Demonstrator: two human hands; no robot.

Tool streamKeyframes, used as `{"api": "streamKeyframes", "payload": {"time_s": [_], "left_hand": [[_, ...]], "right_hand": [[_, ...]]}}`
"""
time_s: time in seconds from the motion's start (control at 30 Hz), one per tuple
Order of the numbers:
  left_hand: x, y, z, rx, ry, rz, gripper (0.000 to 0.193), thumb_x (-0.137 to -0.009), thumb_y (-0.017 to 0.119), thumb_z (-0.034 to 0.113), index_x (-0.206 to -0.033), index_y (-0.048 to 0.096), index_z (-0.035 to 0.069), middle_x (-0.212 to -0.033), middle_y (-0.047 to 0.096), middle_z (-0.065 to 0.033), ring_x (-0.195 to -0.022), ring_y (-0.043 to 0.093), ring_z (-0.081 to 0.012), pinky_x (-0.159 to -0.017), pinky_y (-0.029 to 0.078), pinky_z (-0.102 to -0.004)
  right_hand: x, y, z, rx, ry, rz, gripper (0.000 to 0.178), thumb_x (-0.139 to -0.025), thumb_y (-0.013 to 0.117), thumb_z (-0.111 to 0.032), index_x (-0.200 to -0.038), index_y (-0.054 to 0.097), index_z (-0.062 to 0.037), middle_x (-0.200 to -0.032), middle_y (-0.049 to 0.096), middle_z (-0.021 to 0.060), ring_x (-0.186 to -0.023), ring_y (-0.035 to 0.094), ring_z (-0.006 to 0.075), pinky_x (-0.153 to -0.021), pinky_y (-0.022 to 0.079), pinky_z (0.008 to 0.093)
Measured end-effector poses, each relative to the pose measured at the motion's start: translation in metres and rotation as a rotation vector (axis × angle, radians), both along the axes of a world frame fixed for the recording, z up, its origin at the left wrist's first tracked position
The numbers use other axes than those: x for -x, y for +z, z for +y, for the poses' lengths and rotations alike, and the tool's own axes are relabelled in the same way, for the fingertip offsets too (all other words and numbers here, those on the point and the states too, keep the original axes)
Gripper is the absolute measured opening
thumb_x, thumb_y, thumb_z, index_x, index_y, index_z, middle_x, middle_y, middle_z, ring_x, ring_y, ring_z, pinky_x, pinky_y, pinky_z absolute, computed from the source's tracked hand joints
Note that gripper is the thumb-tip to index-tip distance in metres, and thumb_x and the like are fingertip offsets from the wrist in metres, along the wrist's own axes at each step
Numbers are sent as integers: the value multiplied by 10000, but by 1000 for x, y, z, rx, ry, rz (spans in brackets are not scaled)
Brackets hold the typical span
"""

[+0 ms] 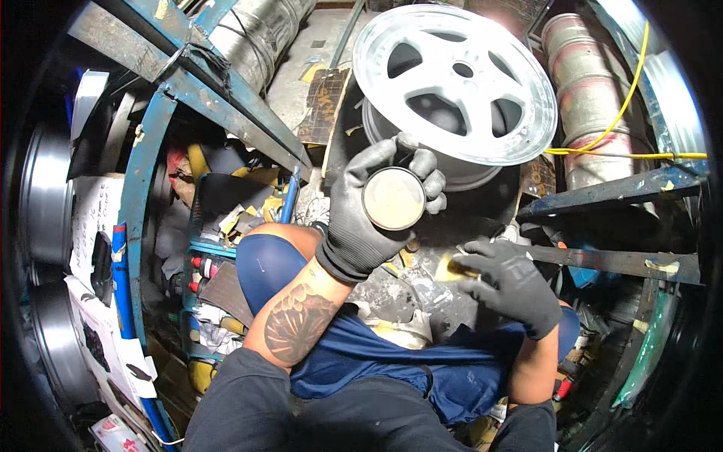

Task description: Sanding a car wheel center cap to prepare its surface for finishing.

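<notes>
In a dark grey work glove, my left hand (358,207) is closed around a round, black-rimmed pad (394,198) with a flat beige face turned up. What lies behind that face is hidden by the fingers. My right hand (512,285), gloved the same way, is lower and to the right, fingers pointing left. A small yellowish piece (450,267), blurred, shows between its thumb and fingers. Just beyond my left hand, a silvery-white five-spoke wheel rim (476,94) lies tilted on a dark support, its spoked face up. Neither hand touches it.
Blue metal frame bars (226,113) stand at left, with a shelf of scraps and bottles (218,271) behind them. More wheels (56,339) are stacked far left. A yellow hose (602,139) crosses in front of a dented metal drum (591,98) at right. Debris litters the floor.
</notes>
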State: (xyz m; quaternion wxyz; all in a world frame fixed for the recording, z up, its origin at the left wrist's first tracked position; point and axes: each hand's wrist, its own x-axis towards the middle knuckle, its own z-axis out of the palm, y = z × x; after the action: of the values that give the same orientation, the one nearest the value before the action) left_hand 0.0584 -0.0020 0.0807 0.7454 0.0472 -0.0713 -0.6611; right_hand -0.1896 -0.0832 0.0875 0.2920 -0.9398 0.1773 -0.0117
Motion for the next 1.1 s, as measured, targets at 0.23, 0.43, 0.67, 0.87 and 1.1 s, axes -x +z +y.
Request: {"api": "streamKeyframes", "payload": {"time_s": [0.23,0.43,0.67,0.87,1.1], "left_hand": [[17,-35,4,-93,87,-212,321,-1037,464,355,-1131,570,67,-974,584,-69,-917,614,-215,-827,531,-342],[31,-53,-12,-353,180,-168,294,-1016,479,352,-1008,587,79,-889,593,-38,-734,584,-119,-674,487,-238],[39,-37,-9,-491,273,-463,247,-997,489,311,-976,619,102,-801,575,12,-750,566,-87,-717,485,-223],[-32,7,-17,-118,534,-235,384,-978,524,469,-962,607,95,-768,617,-30,-652,628,-146,-588,525,-283],[-119,-3,53,-27,617,-347,386,-974,566,453,-1022,622,74,-892,669,-81,-784,699,-212,-672,600,-365]], "right_hand": [[-48,27,9,390,-53,-268,773,-868,690,-445,-1466,449,-17,-1521,425,217,-1427,363,437,-1158,266,557],[-69,3,53,322,43,-122,835,-895,640,-447,-1515,348,32,-1592,308,259,-1491,256,451,-1214,153,552],[-75,0,61,244,-4,-297,737,-1014,489,-480,-1550,322,-1,-1605,301,244,-1490,273,429,-1208,220,496],[-49,-24,40,15,-98,-13,472,-931,669,-315,-1311,627,-39,-1236,682,185,-1150,638,347,-1042,451,457],[-54,-81,67,99,297,236,499,-922,650,-388,-1309,625,-74,-1263,661,161,-1158,622,340,-1007,452,464]]}}
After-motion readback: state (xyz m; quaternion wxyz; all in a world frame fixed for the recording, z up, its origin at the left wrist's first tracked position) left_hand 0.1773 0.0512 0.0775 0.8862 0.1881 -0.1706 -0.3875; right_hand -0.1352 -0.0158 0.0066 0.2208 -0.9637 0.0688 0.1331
